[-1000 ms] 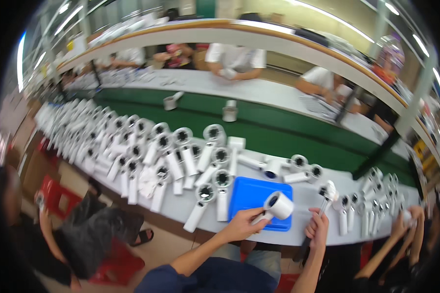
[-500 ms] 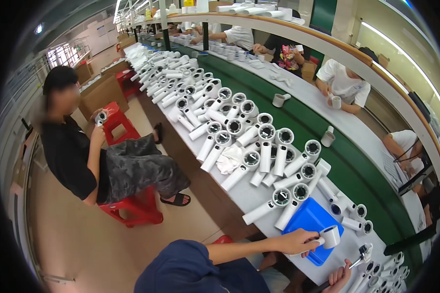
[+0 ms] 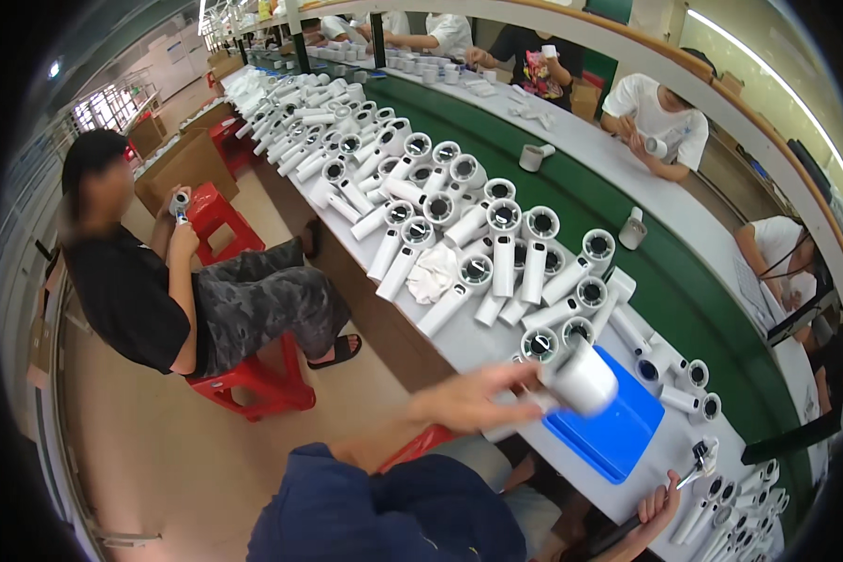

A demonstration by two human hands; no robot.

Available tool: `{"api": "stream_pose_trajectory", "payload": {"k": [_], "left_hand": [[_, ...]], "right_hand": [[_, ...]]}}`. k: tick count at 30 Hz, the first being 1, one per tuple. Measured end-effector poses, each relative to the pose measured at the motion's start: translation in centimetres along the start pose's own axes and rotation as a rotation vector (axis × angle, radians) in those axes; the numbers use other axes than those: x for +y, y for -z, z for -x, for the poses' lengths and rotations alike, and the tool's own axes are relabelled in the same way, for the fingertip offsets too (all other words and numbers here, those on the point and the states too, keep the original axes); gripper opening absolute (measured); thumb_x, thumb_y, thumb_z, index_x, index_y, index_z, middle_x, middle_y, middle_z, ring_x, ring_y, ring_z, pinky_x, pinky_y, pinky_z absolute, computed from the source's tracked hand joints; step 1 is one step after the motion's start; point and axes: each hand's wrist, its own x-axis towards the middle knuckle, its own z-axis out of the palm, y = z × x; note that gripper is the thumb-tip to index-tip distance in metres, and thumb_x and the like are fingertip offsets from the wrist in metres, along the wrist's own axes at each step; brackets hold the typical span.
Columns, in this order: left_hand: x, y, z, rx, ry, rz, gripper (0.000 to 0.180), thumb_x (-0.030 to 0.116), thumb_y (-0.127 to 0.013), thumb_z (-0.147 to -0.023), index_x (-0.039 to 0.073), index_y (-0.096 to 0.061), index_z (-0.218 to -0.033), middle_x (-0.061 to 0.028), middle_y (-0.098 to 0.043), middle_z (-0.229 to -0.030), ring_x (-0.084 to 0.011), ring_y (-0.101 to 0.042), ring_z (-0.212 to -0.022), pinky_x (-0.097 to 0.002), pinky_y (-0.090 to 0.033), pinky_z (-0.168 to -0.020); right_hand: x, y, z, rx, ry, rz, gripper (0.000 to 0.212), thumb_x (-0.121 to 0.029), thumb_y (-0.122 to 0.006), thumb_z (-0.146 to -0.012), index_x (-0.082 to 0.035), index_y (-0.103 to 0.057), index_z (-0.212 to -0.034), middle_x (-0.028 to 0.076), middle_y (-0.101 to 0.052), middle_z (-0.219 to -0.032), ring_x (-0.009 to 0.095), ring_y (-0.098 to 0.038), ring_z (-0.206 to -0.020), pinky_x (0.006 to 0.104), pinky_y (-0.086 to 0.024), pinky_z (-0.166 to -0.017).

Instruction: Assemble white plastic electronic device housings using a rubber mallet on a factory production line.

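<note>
My left hand, blurred by motion, grips a white hair dryer with a broad round head, raised over the left part of a blue tray. Its handle is mostly hidden by the fingers. Lower right, my right hand is closed round a tool with a dark handle and a thin metal shaft. Near the shaft's tip is a small black-and-white piece; whether they touch, I cannot tell. White hair dryers lie heaped just beyond the tray.
A long row of white dryers covers the bench, with a crumpled white cloth among them. More dryers lie at lower right. Behind runs a green conveyor belt. A co-worker sits left on a red stool; others work across the belt.
My left hand has lifted the hair dryer off the tray area, up and to the left. The right hand stays nearly in place with its tool. The whole view has shifted slightly.
</note>
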Motion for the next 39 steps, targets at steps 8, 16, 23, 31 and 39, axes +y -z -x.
{"api": "stream_pose_trajectory", "payload": {"k": [8, 16, 23, 31, 39], "left_hand": [[-1.3, 6.8, 0.5, 0.653, 0.170, -0.181, 0.055, 0.015, -0.087, -0.080, -0.002, -0.058, -0.124, -0.0100, -0.068, -0.111, -0.0139, -0.069, -0.087, -0.0289, -0.055, -0.075], [-6.5, 4.7, -3.8, 0.807, -0.015, -0.850, 0.055, 0.024, -0.091, -0.072, 0.001, -0.067, -0.116, -0.0114, -0.067, -0.101, -0.0223, -0.069, -0.087, -0.0328, -0.059, -0.068], [-6.9, 4.3, -3.6, 0.718, -0.069, -0.789, 0.058, 0.020, -0.090, -0.073, -0.001, -0.065, -0.120, -0.0138, -0.066, -0.102, -0.0273, -0.068, -0.087, -0.0376, -0.055, -0.076], [-7.8, 4.1, -2.3, 0.727, -0.031, -0.720, 0.050, 0.012, -0.086, -0.077, -0.001, -0.067, -0.121, -0.0109, -0.066, -0.101, -0.0210, -0.066, -0.084, -0.0323, -0.054, -0.074], [-9.0, 3.8, -3.3, 0.735, -0.105, -0.453, 0.049, 0.008, -0.082, -0.080, 0.001, -0.068, -0.126, -0.0102, -0.067, -0.106, -0.0176, -0.064, -0.084, -0.0292, -0.053, -0.073]], "right_hand": [[-0.3, 0.0, -0.4, -0.037, -0.058, -0.057, 0.026, -0.021, -0.048, -0.108, -0.003, -0.060, -0.123, -0.008, -0.020, -0.056, 0.001, -0.015, -0.040, 0.0208, -0.013, -0.033], [-0.5, 0.1, 0.3, -0.120, -0.074, -0.089, 0.026, -0.019, -0.046, -0.109, -0.001, -0.058, -0.121, -0.009, -0.022, -0.057, 0.001, -0.016, -0.040, 0.0202, -0.014, -0.033], [-0.5, -1.7, 0.3, -0.153, -0.063, -0.016, 0.024, -0.019, -0.044, -0.109, 0.000, -0.057, -0.120, -0.008, -0.023, -0.054, 0.001, -0.017, -0.038, 0.0207, -0.014, -0.033], [-0.9, -2.0, 0.7, -0.135, -0.058, 0.023, 0.024, -0.019, -0.044, -0.109, 0.000, -0.057, -0.118, -0.008, -0.023, -0.055, 0.001, -0.017, -0.038, 0.0209, -0.013, -0.033], [-0.8, -2.4, 0.6, -0.175, -0.062, -0.017, 0.024, -0.018, -0.045, -0.109, 0.001, -0.057, -0.118, -0.008, -0.023, -0.055, 0.001, -0.017, -0.038, 0.0208, -0.013, -0.033]]}}
